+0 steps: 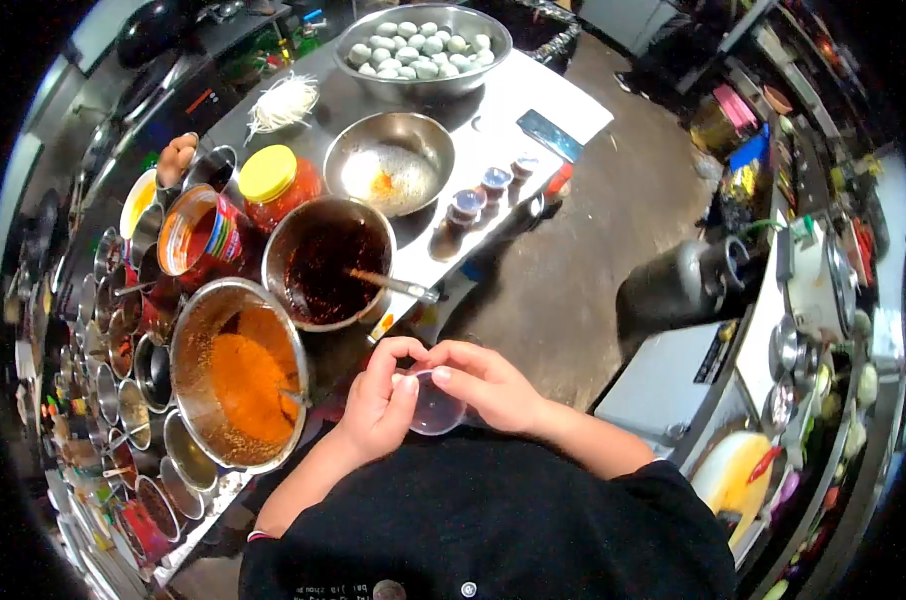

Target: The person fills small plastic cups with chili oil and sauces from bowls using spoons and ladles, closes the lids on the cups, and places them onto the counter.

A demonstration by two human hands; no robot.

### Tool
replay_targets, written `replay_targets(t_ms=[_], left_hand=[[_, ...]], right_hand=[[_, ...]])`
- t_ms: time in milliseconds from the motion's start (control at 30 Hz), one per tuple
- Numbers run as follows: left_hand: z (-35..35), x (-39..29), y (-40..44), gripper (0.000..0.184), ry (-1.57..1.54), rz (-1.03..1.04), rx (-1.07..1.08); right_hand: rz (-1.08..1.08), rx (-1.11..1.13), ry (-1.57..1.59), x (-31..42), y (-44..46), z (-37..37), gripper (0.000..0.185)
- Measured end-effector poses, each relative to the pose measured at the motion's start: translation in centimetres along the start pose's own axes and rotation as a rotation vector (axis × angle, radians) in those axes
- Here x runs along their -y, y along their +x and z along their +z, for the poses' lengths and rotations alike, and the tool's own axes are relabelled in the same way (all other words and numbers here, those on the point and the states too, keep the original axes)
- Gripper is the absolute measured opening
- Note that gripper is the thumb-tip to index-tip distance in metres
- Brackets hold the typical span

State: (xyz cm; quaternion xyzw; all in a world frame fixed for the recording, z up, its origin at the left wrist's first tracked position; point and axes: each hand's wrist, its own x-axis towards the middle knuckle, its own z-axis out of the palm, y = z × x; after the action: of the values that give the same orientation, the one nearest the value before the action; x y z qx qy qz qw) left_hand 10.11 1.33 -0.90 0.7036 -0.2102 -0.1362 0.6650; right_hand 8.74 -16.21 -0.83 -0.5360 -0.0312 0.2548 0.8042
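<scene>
My left hand [375, 402] and my right hand [488, 388] meet in front of my body, both closed on the rim of a small clear plastic cup [438, 412]. Thumbs press at its near edge, and the other fingers curl round its far side. Just beyond the hands stands a steel pot [276, 280] of dark red chili sauce, with a ladle [393, 284] resting in it. To the left of my left hand is a large steel bowl [195, 400] holding orange powder.
Filled lidded cups [466, 207] line the white table's edge near a phone [549, 135]. Beyond are a steel basin [413, 138], a bowl of eggs [433, 93], a yellow-lidded jar [273, 180] and white shreds [283, 104]. A gas cylinder [668, 290] stands on the floor at right.
</scene>
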Motion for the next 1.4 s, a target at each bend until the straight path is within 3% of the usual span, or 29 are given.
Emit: replay_targets(t_ms=[67, 200, 267, 300, 367, 467, 533, 633, 733, 900, 1033, 1067, 1133, 1200, 1267, 1333, 1400], left_hand=[[0.9, -0.1, 2.7, 0.025, 0.16, 0.098, -0.024], [3.1, -0.6, 7.0, 0.029, 0.034, -0.064, -0.101], [4.4, -1.0, 9.4, 0.032, -0.019, -0.046, -0.188], [4.7, -1.7, 10.6, 0.032, -0.035, -0.138, -0.214], [4.9, -1.9, 12.2, 0.037, -0.003, -0.281, -0.222], [5.7, -0.8, 13.9, 0.041, 0.174, -0.185, -0.284], [5.3, -1.7, 14.4, 0.047, 0.244, -0.272, -0.265], [5.4, -2.1, 14.3, 0.053, -0.024, -0.34, -0.532], [4.9, -2.7, 13.8, 0.043, 0.117, -0.379, -0.6], [4.9, -1.6, 12.7, 0.028, 0.026, -0.47, -0.68], [5.0, -1.7, 12.4, 0.024, 0.022, -0.443, -0.667], [4.7, -1.8, 12.4, 0.024, 0.017, -0.439, -0.664], [4.5, -2.4, 12.5, 0.025, 0.082, -0.394, -0.656], [4.7, -2.5, 12.5, 0.025, 0.067, -0.388, -0.709], [4.4, -2.4, 12.3, 0.023, 0.092, -0.322, -0.731], [4.4, -2.4, 12.1, 0.023, 0.094, -0.314, -0.732], [4.5, -2.2, 11.8, 0.026, 0.155, -0.319, -0.761]], right_hand=[[-0.062, 0.046, 0.029, 1.7, 1.3, -2.5, 0.017], [-0.049, 0.175, -0.222, 6.8, 3.2, -8.1, 0.024], [-0.478, 0.227, -0.715, 9.1, 4.2, -10.3, 0.04], [-0.468, 0.209, -0.77, 10.4, 4.4, -10.8, 0.055], [-0.519, 0.244, -0.8, 10.8, 5.7, -12.2, 0.057], [-0.582, 0.281, -0.836, 10.7, 7.0, -14.2, 0.058], [-0.574, 0.237, -0.848, 10.7, 8.2, -15.4, 0.055], [-0.652, 0.068, -0.981, 9.2, 11.1, -17.7, 0.056], [-0.714, -0.03, -1.167, 7.7, 13.9, -19.7, 0.059], [-0.679, -0.065, -1.332, 6.2, 16.3, -20.9, 0.059], [-0.673, -0.089, -1.29, 7.4, 16.7, -21.7, 0.066], [-0.756, -0.185, -1.281, 7.7, 17.8, -22.9, 0.061], [-0.699, -0.406, -1.076, 8.9, 20.6, -26.4, 0.038], [-0.437, -0.602, -1.15, 10.0, 23.5, -30.9, 0.029], [-0.188, -0.642, -1.183, 9.5, 26.7, -34.9, 0.039], [0.036, -0.591, -1.399, 11.1, 27.3, -33.7, 0.056], [0.112, -0.557, -1.427, 10.5, 28.0, -33.5, 0.062]])
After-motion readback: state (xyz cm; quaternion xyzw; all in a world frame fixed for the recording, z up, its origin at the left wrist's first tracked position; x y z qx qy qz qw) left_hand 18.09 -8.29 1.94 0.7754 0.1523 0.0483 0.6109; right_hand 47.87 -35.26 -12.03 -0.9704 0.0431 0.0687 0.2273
